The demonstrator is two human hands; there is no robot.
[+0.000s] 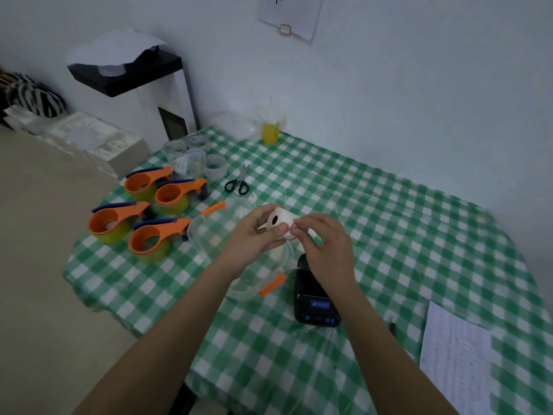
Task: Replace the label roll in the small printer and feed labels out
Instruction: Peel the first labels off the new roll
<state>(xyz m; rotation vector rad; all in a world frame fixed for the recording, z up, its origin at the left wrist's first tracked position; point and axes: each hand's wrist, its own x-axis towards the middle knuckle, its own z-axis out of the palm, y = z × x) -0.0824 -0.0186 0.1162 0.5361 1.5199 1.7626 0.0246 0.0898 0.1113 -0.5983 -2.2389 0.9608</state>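
Note:
A white label roll [279, 218] with a dark core hole is held above the table between both hands. My left hand [254, 235] grips the roll from the left and below. My right hand [324, 244] pinches the roll's loose end, a red-edged label [289, 233], at its right side. The small black printer [314, 298] lies on the green checked tablecloth just below my right wrist, with a blue-lit panel toward me; its far end is partly hidden by my hand.
A clear plastic box [215, 232] with orange clips sits under my hands. Several orange tape dispensers [143, 211] stand at the left, scissors [238, 182] and tape rolls behind them. A yellow cup [270, 131] is at the wall, a printed sheet [457, 360] and a pen [393, 324] at the right.

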